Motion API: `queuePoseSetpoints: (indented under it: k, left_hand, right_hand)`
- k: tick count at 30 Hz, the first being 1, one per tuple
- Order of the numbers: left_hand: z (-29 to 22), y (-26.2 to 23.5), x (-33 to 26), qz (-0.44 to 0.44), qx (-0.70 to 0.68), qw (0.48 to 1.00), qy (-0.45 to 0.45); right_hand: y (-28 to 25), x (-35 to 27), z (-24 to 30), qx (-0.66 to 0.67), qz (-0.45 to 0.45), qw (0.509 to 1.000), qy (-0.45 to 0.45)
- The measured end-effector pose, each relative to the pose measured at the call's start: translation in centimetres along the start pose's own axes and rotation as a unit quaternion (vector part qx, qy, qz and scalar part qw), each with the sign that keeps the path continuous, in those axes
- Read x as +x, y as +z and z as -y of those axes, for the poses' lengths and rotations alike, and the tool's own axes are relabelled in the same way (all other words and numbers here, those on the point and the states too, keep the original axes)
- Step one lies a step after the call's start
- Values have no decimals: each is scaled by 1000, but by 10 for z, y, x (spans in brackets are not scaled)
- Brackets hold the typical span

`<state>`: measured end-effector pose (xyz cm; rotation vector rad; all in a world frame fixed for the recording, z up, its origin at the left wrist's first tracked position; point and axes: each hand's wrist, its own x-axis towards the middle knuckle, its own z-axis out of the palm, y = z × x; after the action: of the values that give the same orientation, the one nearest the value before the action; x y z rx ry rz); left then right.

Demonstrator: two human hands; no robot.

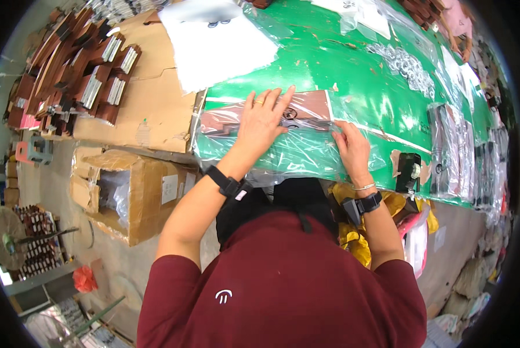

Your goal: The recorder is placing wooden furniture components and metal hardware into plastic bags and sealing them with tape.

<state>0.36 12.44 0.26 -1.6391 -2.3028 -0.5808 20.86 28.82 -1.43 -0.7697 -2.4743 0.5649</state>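
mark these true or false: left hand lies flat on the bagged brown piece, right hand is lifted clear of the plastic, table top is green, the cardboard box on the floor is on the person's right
1. The left hand lies flat on the bagged brown piece: true.
2. The right hand is lifted clear of the clear plastic bag: false, its fingers press on the bag.
3. The table top is green: true.
4. The open cardboard box sits on the person's right: false, it is on the floor to the left.

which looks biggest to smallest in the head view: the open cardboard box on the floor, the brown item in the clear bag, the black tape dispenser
1. open cardboard box
2. brown item in the clear bag
3. black tape dispenser
The fisheye lens bends and shrinks things near the rim, so this is apparent size only.
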Motion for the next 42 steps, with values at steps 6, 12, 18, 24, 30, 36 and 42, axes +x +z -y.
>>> queuePoseSetpoints:
  k: [6, 12, 18, 24, 30, 36, 42]
  left_hand:
    - [18, -11, 6, 101, -5, 995, -13]
    - [-34, 3, 41, 35, -83, 988, 126]
    - [-54, 43, 68, 114, -72, 971, 198]
    - [-44, 44, 72, 31, -100, 974, 202]
    - [-65, 57, 86, 44, -72, 971, 225]
    - [-51, 51, 86, 77, -64, 977, 186]
    - [-58, 47, 92, 116, -41, 976, 179]
  right_hand:
    - [-22, -1, -9, 66, 80, 991, 89]
    - [-37, 69, -6, -79, -253, 961, -84]
    - [-2, 88, -87, 326, -31, 913, 244]
    - [-9, 84, -99, 336, -80, 909, 234]
    - [-21, 77, -132, 250, -74, 929, 262]
    - [-9, 85, -95, 32, -48, 971, 233]
    - [-43, 115, -126, 72, 108, 952, 276]
